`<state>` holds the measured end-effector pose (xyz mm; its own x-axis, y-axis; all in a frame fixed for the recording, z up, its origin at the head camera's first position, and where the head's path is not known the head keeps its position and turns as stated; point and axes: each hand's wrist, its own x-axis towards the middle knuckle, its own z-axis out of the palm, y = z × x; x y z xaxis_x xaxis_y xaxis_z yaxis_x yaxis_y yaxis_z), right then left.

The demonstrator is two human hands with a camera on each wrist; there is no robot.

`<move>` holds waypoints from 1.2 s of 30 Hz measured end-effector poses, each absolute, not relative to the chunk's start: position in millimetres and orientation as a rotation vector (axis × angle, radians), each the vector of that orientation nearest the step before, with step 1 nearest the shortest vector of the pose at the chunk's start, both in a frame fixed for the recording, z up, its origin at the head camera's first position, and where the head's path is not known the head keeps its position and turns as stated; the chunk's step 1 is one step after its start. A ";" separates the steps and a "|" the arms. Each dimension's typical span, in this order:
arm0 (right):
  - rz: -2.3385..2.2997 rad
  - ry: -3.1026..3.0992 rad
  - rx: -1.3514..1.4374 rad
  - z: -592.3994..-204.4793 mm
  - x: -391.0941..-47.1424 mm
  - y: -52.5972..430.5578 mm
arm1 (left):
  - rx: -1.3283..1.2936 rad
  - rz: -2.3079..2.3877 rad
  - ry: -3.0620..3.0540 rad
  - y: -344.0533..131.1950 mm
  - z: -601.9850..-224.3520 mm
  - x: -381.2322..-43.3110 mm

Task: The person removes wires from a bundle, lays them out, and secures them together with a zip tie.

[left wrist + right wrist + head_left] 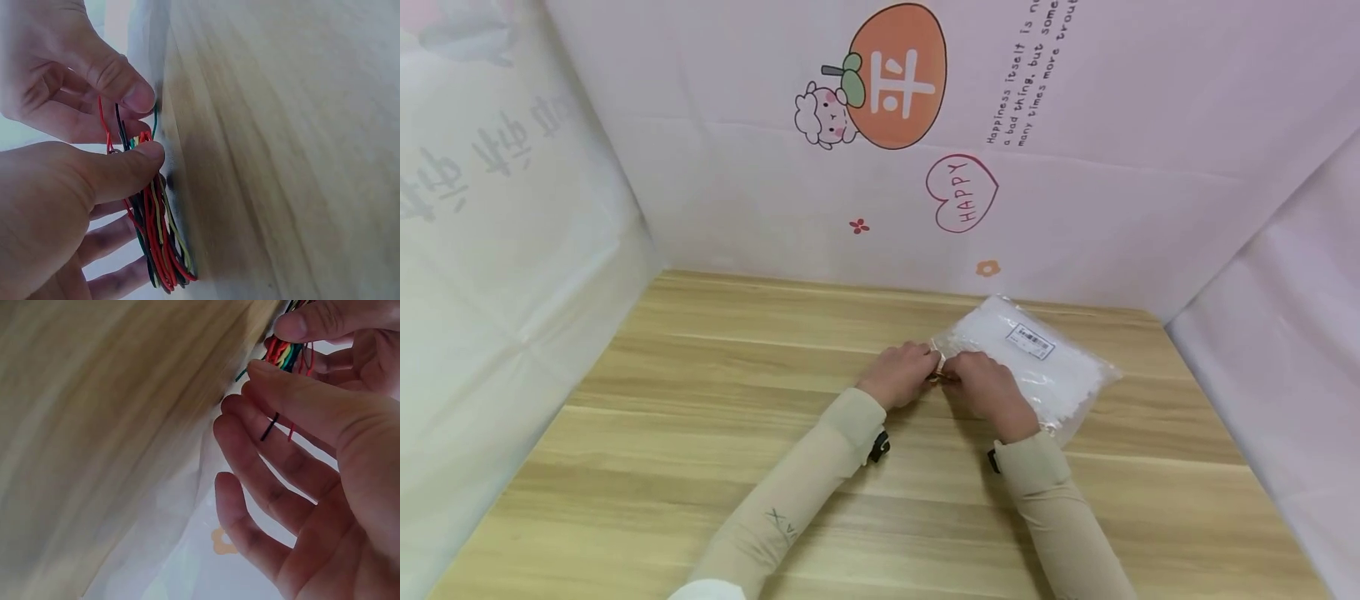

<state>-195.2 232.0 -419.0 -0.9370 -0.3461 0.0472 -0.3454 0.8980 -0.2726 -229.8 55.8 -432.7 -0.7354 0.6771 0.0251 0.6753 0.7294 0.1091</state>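
My left hand (62, 206) grips a folded bundle of thin wires (159, 231) in red, black, green and yellow. The thumb presses across the bundle near one end, and its loops hang below the fingers. At that end my right hand (312, 462) pinches the wires between thumb and forefinger, its other fingers loosely bent. Short black and red wire ends (269, 427) stick out past the right thumb. In the head view the left hand (898, 375) and right hand (988, 387) meet above the table, mostly hiding the wires.
A clear plastic bag (992, 329) of white contents, with a barcode label (1030, 342), lies just beyond and right of the hands on the wooden table (700, 433). Printed white cloth (737, 183) walls the table at the back and sides.
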 end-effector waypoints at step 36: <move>-0.988 3.111 -0.680 -409.5 -182.1 210.4 | 0.990 0.269 2.856 18.4 -418.9 -210.9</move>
<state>-182.1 210.4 -409.5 -0.8991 -0.3201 0.2987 -0.4338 0.7437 -0.5087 -210.9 18.4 -418.9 -0.7822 0.6216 -0.0429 0.6026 0.7722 0.2013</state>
